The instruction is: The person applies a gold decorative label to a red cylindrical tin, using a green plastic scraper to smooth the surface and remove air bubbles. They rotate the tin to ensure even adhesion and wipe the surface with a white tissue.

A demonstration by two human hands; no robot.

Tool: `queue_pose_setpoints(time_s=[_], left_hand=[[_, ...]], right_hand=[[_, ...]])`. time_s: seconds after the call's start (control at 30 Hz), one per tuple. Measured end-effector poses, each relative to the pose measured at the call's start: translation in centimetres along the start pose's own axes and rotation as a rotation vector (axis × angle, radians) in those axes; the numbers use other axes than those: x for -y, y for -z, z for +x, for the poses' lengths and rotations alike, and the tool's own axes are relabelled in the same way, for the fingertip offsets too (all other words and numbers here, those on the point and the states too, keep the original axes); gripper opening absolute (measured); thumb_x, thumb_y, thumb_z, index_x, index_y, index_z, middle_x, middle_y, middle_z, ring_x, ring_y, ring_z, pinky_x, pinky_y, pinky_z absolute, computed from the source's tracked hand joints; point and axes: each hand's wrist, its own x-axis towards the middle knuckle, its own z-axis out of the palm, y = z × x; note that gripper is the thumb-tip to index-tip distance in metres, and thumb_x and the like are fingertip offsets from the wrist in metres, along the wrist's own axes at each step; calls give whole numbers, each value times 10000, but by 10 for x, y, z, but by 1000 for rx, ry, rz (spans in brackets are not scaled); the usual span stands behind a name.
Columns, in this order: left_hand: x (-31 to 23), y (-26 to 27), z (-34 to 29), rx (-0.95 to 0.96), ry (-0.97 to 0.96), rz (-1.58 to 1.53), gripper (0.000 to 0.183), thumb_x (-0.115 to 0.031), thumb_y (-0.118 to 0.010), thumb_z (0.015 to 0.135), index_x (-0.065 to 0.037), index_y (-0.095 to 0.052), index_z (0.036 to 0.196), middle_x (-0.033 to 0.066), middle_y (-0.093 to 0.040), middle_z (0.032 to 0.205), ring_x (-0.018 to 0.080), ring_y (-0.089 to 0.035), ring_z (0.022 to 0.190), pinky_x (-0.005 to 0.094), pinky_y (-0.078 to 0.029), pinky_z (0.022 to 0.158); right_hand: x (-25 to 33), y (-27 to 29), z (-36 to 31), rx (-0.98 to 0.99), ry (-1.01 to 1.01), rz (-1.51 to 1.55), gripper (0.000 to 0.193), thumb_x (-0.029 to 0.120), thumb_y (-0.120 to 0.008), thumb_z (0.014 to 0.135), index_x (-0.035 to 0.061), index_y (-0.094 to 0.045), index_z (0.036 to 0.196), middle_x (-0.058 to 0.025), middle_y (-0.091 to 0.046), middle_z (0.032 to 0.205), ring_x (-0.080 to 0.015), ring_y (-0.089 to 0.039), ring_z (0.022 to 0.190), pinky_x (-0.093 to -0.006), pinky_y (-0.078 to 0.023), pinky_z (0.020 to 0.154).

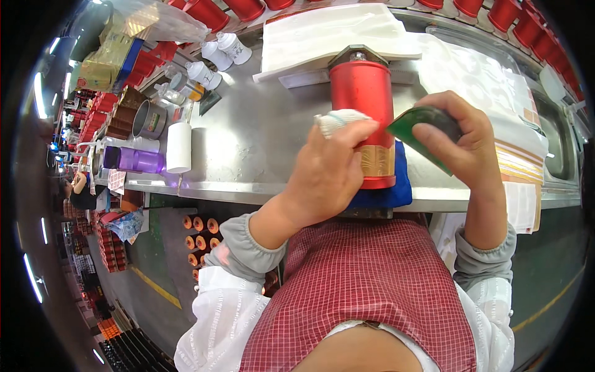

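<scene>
A red cylindrical canister (362,87) with a patterned gold band (379,160) near its close end is in front of me. My left hand (328,170) is closed on a folded white cloth (339,121), its thumb against the canister's left side. In my right hand (462,133) is a green flat scraper (412,128), gripped between thumb and fingers, with its pointed edge close to the canister's right side. I cannot tell whether that edge touches. Under the canister's near end lies a blue cloth (400,180); a dark angular piece (357,51) shows at its far end.
White sheets (334,37) cover the back of the metal table (248,136), and more are stacked at right beside a sink (561,142). A white roll (179,147), a purple bottle (139,159), a metal pot (149,119) and white jars (203,74) stand at left.
</scene>
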Motion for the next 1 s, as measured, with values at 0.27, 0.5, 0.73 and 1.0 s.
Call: queue_pose_setpoints(time_s=[0.27, 0.5, 0.73, 1.0], left_hand=[[-6, -5, 19, 162, -231, 203, 491, 15, -675, 761, -38, -518, 1224, 143, -621, 1035, 323, -596, 846, 380, -473, 768], [-10, -3, 19, 164, -152, 129, 458, -79, -668, 792, -48, -510, 1221, 117, -551, 867, 319, -561, 802, 422, -453, 806], [-2, -4, 19, 104, -120, 84, 426, -62, -647, 799, -47, -512, 1202, 116, -565, 877, 323, -568, 797, 420, -460, 821], [-8, -4, 22, 166, -202, 135, 454, -69, -666, 780, -49, -511, 1206, 133, -559, 892, 324, -568, 808, 430, -459, 826]], right_hand=[[-10, 0, -15, -60, -29, -36, 220, 116, -714, 834, -6, -627, 995, -41, -655, 800, -72, -583, 722, -228, -483, 652], [-12, -4, -14, -35, -11, -27, 206, 112, -710, 826, 1, -632, 980, -59, -642, 766, -94, -586, 691, -253, -485, 633], [-11, -5, -2, -7, 67, -66, 208, 108, -706, 812, -2, -635, 972, -80, -654, 774, -115, -593, 677, -260, -485, 631], [-11, -6, -5, -2, 46, -39, 206, 110, -704, 812, -8, -630, 963, -83, -647, 773, -127, -595, 674, -266, -483, 631]])
